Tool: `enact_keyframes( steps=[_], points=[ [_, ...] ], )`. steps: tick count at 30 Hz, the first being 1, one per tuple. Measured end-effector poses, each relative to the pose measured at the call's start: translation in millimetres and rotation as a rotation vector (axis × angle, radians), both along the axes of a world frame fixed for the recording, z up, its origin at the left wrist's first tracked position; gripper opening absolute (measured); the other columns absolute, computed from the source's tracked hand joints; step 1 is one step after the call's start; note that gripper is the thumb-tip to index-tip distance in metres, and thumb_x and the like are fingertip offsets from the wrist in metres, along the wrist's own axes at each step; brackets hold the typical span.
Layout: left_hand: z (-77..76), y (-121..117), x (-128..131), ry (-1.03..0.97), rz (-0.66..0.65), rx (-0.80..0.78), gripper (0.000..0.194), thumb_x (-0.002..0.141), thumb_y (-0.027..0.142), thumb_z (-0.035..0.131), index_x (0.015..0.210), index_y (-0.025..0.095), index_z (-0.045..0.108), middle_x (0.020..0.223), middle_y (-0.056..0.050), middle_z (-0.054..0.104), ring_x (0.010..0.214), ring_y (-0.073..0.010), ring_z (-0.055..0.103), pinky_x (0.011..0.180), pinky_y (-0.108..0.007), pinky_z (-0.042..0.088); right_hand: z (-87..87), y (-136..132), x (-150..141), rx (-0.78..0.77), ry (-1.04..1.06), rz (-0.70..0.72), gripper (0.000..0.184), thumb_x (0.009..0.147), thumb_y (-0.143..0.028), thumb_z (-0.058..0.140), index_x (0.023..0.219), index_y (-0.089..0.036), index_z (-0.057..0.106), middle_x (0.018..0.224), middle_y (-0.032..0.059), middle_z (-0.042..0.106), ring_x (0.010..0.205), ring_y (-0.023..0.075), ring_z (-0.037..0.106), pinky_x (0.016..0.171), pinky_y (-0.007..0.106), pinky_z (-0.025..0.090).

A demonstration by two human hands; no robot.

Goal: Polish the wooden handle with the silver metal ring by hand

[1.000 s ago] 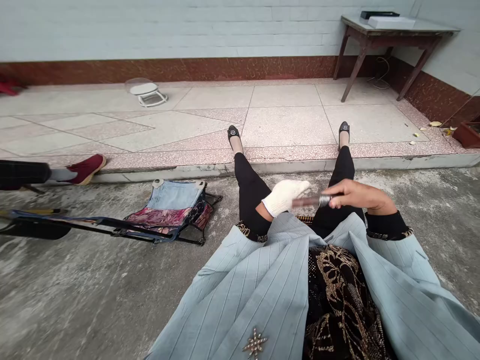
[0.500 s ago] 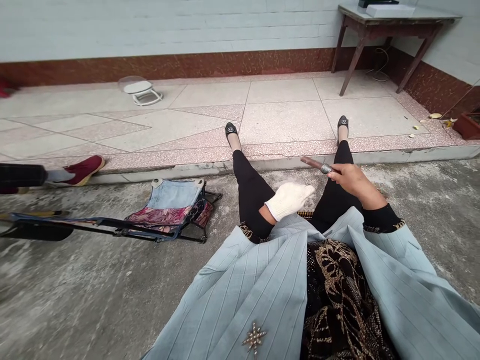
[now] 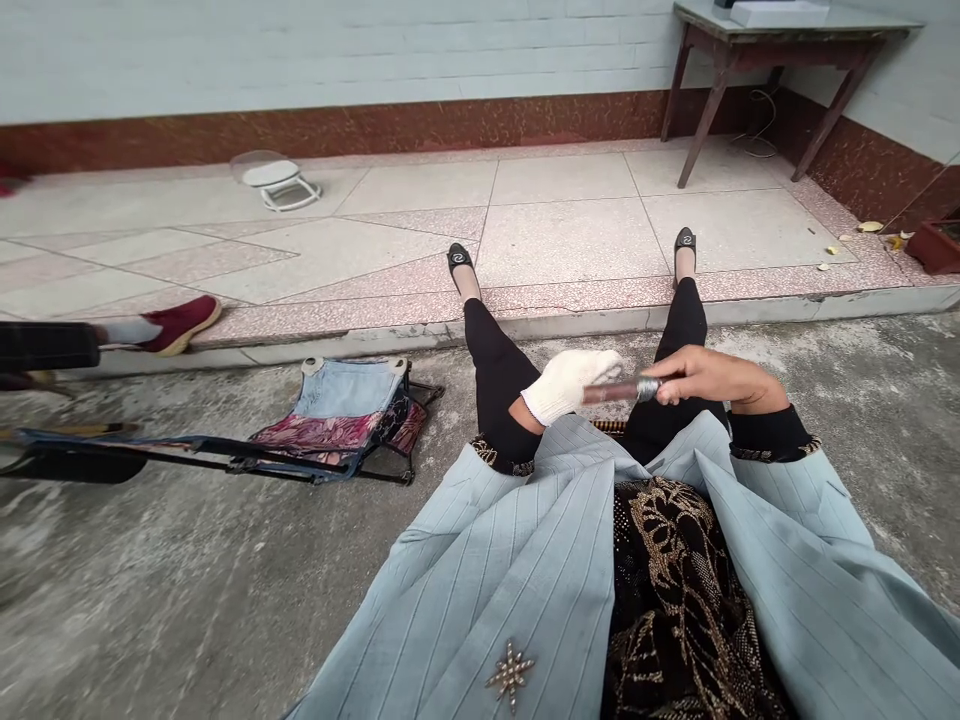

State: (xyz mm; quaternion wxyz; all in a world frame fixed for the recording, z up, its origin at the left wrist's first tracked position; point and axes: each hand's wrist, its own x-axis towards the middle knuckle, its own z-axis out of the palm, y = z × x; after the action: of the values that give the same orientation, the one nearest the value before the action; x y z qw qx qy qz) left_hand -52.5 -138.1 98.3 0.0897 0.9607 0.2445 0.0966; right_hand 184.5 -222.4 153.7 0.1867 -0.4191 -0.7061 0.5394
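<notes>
Concrete (image 3: pixel 225 600) spreads below and to either side of the hands, and ahead of them a step (image 3: pixel 555 322) rises to a tiled floor (image 3: pixel 562 245). Beyond, to the hands' left, is a white stool (image 3: pixel 279 180); far ahead and to their right is a table (image 3: pixel 716 30). Nearer on the left lies a folding chair (image 3: pixel 352 378), with another person's red shoe (image 3: pixel 180 326) past it.

Between the two hands, above the gap between the thighs, is a brown stick (image 3: pixel 611 392), roughly level. Its right end, by the wire (image 3: pixel 648 389), is pinched in the bare right hand (image 3: pixel 701 372), thumb and fingers closed on it. Its other end reaches the gloved left hand (image 3: pixel 568 384), overlapping the glove's edge; whether it touches the glove is unclear. The left fingers are curled, and I cannot tell if they hold anything. Just below the hands, a striped edge (image 3: pixel 609 427) shows.

For good control, I would keep the right pinch firm but the wrist loose, so that the stick stays in line. Resting both forearms against the body should help steadiness. Since only the left hand is gloved, the bare fingertips seem best kept clear of any loose wire tip.
</notes>
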Motion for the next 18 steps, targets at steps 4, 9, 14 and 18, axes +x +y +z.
enact_keyframes(
  steps=[4,9,14,18],
  points=[
    [-6.9,-9.6,4.9,-0.035,0.024,-0.105,0.034,0.103,0.034,0.034,0.108,0.019,0.064,0.101,-0.004,0.071,0.092,-0.0167,0.067,0.082,-0.027,0.047,5.1,-2.7,3.7,0.058,0.189,-0.317,0.032,0.081,-0.044,0.071,0.091,-0.014,0.073,0.071,0.0010,0.060,0.059,0.0093,0.049,0.053,0.023,0.038],
    [-9.3,-21.0,9.1,0.025,-0.026,-0.208,0.034,0.103,0.034,0.034,0.110,0.021,0.064,0.099,-0.002,0.072,0.092,-0.0160,0.067,0.079,-0.025,0.046,6.3,-1.1,0.8,0.115,0.318,-0.593,0.031,0.079,-0.046,0.072,0.080,-0.016,0.067,0.071,0.0018,0.059,0.058,0.0094,0.047,0.049,0.023,0.036],
    [-7.1,-28.1,8.6,0.065,-0.147,-0.157,0.030,0.103,0.035,0.035,0.112,0.025,0.063,0.095,0.001,0.073,0.084,-0.0142,0.067,0.075,-0.024,0.044,-11.8,11.9,-1.7,0.200,0.127,-0.704,0.030,0.082,-0.046,0.065,0.087,-0.016,0.068,0.070,0.0021,0.060,0.058,0.0117,0.049,0.052,0.025,0.037],
    [-2.6,-32.9,5.5,0.123,-0.107,0.047,0.027,0.100,0.032,0.039,0.107,0.022,0.063,0.089,-0.003,0.072,0.077,-0.0174,0.066,0.064,-0.027,0.041,-23.5,18.0,-3.2,0.382,-0.538,-0.659,0.028,0.088,-0.038,0.056,0.097,-0.018,0.073,0.075,0.0064,0.066,0.069,0.0192,0.058,0.062,0.029,0.037]
  ],
)
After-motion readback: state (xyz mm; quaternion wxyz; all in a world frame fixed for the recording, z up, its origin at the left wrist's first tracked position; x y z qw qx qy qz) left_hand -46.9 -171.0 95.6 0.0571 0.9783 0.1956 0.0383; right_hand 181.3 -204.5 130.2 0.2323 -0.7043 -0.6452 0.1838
